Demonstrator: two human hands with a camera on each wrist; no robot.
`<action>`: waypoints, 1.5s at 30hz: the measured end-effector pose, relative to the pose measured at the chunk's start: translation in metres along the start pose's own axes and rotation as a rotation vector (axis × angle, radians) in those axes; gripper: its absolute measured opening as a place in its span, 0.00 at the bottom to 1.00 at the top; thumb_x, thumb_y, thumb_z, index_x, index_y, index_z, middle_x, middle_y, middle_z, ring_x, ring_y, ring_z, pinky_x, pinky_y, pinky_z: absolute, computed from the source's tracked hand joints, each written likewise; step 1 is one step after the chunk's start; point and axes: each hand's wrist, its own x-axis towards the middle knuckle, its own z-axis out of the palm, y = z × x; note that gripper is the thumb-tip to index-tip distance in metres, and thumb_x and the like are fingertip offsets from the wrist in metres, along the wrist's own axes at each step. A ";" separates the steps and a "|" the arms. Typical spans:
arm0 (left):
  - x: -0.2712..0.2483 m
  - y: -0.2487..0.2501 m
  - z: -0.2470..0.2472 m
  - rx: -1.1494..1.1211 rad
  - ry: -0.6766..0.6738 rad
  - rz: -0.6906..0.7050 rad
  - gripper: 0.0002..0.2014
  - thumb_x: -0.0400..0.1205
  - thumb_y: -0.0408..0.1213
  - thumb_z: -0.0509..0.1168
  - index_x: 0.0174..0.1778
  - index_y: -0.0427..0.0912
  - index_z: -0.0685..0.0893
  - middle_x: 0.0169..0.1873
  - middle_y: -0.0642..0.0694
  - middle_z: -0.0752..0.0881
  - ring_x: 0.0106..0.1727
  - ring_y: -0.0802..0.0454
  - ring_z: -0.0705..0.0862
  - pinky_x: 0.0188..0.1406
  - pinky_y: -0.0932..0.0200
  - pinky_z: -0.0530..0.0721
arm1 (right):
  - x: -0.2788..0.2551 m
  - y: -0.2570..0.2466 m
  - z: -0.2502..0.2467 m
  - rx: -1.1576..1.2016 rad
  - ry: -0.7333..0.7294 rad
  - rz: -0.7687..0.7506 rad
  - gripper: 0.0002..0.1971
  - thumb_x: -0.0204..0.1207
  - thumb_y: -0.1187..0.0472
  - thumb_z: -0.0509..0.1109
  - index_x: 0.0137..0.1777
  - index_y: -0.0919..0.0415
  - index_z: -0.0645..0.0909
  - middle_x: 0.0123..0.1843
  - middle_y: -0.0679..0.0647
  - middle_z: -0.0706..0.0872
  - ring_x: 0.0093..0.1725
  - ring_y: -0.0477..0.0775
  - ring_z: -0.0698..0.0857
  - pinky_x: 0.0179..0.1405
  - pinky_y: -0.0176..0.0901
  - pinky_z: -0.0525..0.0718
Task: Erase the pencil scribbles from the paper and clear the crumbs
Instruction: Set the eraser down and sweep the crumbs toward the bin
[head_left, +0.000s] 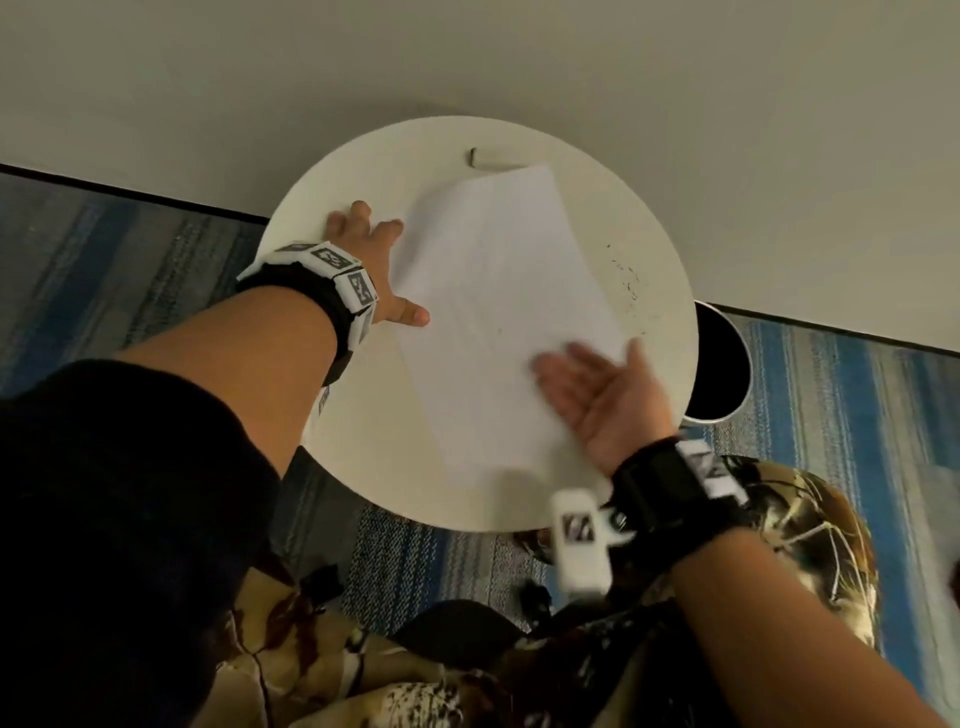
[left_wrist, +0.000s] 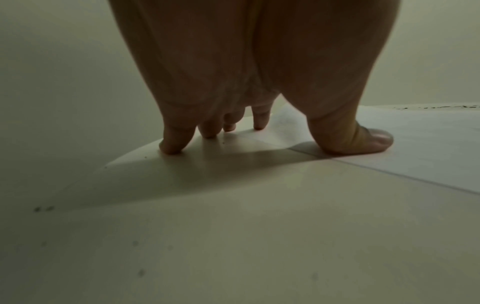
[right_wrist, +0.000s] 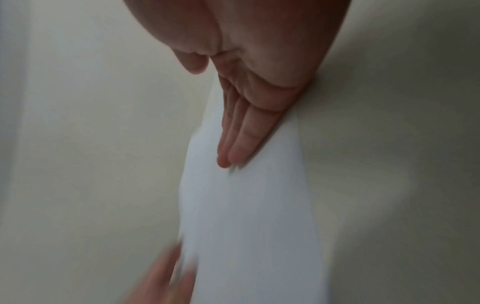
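Observation:
A white paper sheet (head_left: 498, 291) lies askew on a round white table (head_left: 363, 426). My left hand (head_left: 387, 270) rests at the sheet's left edge, fingers spread on the table and thumb (left_wrist: 376, 142) pressing the paper (left_wrist: 428, 144). My right hand (head_left: 587, 364) is blurred, with straight fingers (right_wrist: 233, 144) lying edge-on across the near right part of the paper (right_wrist: 246, 205). Dark eraser crumbs (head_left: 628, 280) are scattered on the table right of the sheet. The sheet looks blank, with only faint traces.
A small pale block with a dark end (head_left: 485, 158), perhaps the eraser, lies at the table's far edge behind the paper's corner. An open round bin (head_left: 722, 358) stands on the blue carpet just past the table's right rim. A pale wall lies behind.

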 end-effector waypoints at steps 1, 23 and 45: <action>0.000 0.000 0.000 -0.005 0.001 -0.001 0.58 0.65 0.65 0.76 0.84 0.48 0.51 0.82 0.37 0.48 0.82 0.33 0.49 0.78 0.33 0.59 | 0.007 -0.022 -0.007 0.072 0.070 -0.110 0.29 0.86 0.40 0.48 0.56 0.65 0.79 0.46 0.66 0.92 0.40 0.60 0.93 0.42 0.48 0.92; 0.002 0.000 0.001 0.012 0.005 -0.023 0.58 0.64 0.64 0.77 0.84 0.48 0.52 0.82 0.38 0.49 0.82 0.35 0.49 0.78 0.36 0.59 | -0.004 0.003 0.026 -0.023 -0.168 0.066 0.30 0.85 0.38 0.47 0.55 0.64 0.79 0.42 0.64 0.92 0.40 0.59 0.92 0.40 0.45 0.91; -0.019 0.003 -0.010 0.052 -0.007 -0.009 0.54 0.71 0.62 0.73 0.85 0.47 0.50 0.84 0.45 0.47 0.84 0.44 0.47 0.73 0.30 0.63 | 0.027 -0.020 0.041 -0.036 -0.168 0.038 0.31 0.86 0.39 0.46 0.66 0.66 0.74 0.49 0.66 0.86 0.45 0.62 0.87 0.49 0.54 0.87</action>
